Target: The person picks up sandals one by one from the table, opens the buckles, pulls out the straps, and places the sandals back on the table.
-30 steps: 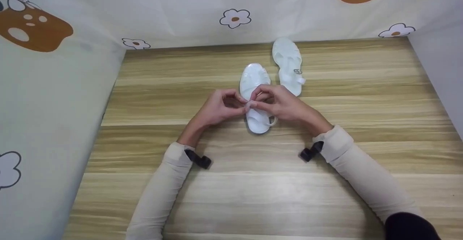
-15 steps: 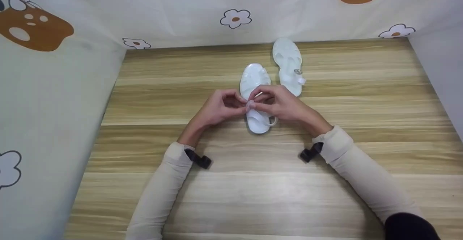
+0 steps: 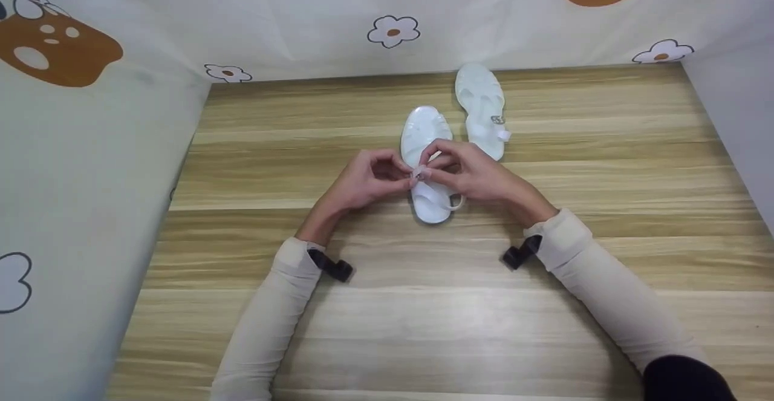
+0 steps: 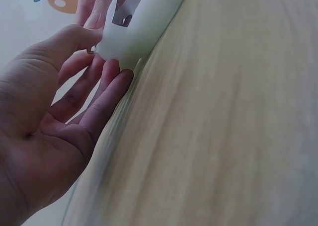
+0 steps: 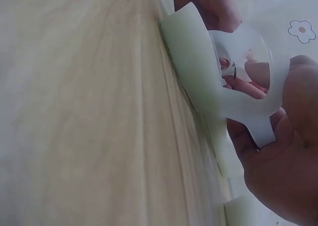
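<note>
A white sandal (image 3: 426, 130) lies on the wood-grain surface, toe pointing away from me. At its ankle strap, my left hand (image 3: 366, 178) pinches the strap's buckle end (image 3: 418, 175) between thumb and fingertips. From the other side my right hand (image 3: 474, 173) pinches the strap at the same spot, thumb and index nearly meeting the left fingertips. A small metal pin shows at the buckle. In the right wrist view, a strap (image 5: 261, 129) of the sandal runs toward the right palm. The left wrist view shows the sandal's pale side wall (image 4: 131, 44) beside the left fingers.
A second white sandal (image 3: 481, 101) lies farther back to the right, near the wall, with its metal buckle (image 3: 497, 120) showing. A flower-printed cloth wall (image 3: 302, 32) rises behind, with further walls left and right. Small black wrist cameras (image 3: 331, 266) sit on both sleeves.
Both arms stay nearly in place. The fingertips shift slightly at the strap, and the buckle's metal shows more plainly between them now.
</note>
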Demonstrator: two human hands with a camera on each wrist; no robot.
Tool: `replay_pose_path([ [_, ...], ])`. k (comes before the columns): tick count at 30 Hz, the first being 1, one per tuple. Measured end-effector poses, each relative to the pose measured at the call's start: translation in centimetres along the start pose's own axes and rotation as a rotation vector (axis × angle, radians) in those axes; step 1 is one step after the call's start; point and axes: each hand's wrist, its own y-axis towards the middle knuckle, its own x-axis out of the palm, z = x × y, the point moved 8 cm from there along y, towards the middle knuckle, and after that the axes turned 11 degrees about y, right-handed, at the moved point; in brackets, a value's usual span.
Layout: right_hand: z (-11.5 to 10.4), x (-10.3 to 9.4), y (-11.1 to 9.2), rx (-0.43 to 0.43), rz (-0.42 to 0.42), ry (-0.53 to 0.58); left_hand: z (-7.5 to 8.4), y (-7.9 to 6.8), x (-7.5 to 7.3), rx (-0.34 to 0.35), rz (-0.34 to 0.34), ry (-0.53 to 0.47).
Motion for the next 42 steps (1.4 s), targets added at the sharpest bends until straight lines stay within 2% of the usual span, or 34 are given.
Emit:
replay_pose_path([
  [8, -0.3, 0.0, 0.0, 0.016, 0.015, 0.008, -0.1, -0.1, -0.1, -0.009, -0.002, -0.005],
  [13, -0.3, 0.1, 0.1, -0.005, 0.016, -0.007, -0.1, -0.1, -0.1, -0.003, -0.005, -0.007],
  [18, -0.5, -0.2, 0.1, -0.037, 0.020, -0.066, -0.2, -0.1, 0.0, -0.004, -0.016, -0.013],
  [23, -0.5, -0.7, -0.1, -0.017, 0.037, -0.141, -0.3, -0.1, 0.0, 0.007, -0.031, 0.014],
  [32, -1.0, -0.8, -0.3, -0.023, -0.022, -0.236, 0.1, -0.2, 0.2, 0.004, -0.060, -0.002],
  [36, -1.1, -0.8, -0.3, -0.016, -0.012, -0.257, 0.6, -0.2, 0.2, 0.020, -0.028, 0.065],
  [42, -1.4, -1.0, -0.4, -0.015, 0.040, -0.263, 1.5, 0.0, 0.1, 0.093, 0.059, 0.195],
])
